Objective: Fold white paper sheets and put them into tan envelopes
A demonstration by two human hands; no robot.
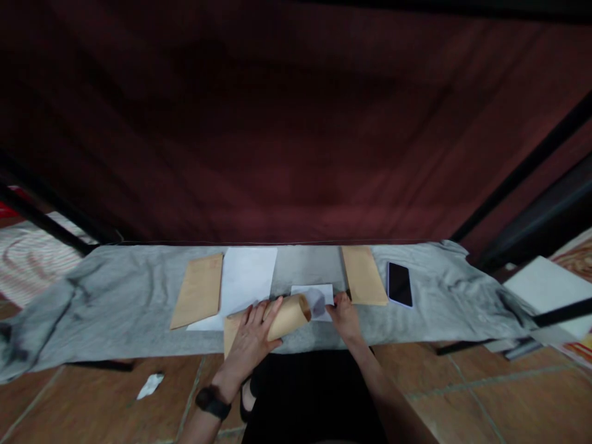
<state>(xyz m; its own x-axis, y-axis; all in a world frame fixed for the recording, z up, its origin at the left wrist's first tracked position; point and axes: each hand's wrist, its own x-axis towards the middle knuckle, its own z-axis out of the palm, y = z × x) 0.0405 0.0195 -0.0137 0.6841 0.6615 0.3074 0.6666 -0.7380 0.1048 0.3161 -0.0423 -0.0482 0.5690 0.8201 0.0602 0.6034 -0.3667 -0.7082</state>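
Observation:
My left hand point(253, 333) lies over a brown paper envelope point(289, 313) and grips it, fingers on top and thumb along the near side. The envelope bulges into a tube, its open mouth facing right. My right hand point(345, 314) is at the right edge of a small white sheet of paper point(319, 294), with thumb and fingers closed on that edge. The sheet lies just beyond the envelope's mouth, which covers part of it; a shadow falls across the sheet.
On the grey cloth point(152, 296) lie another brown envelope point(198, 290), larger white paper point(247, 277), a stack of brown envelopes point(365, 274) and a phone point(399, 284). A dark red curtain point(296, 154) hangs behind. Black bars point(522, 169) flank the bench.

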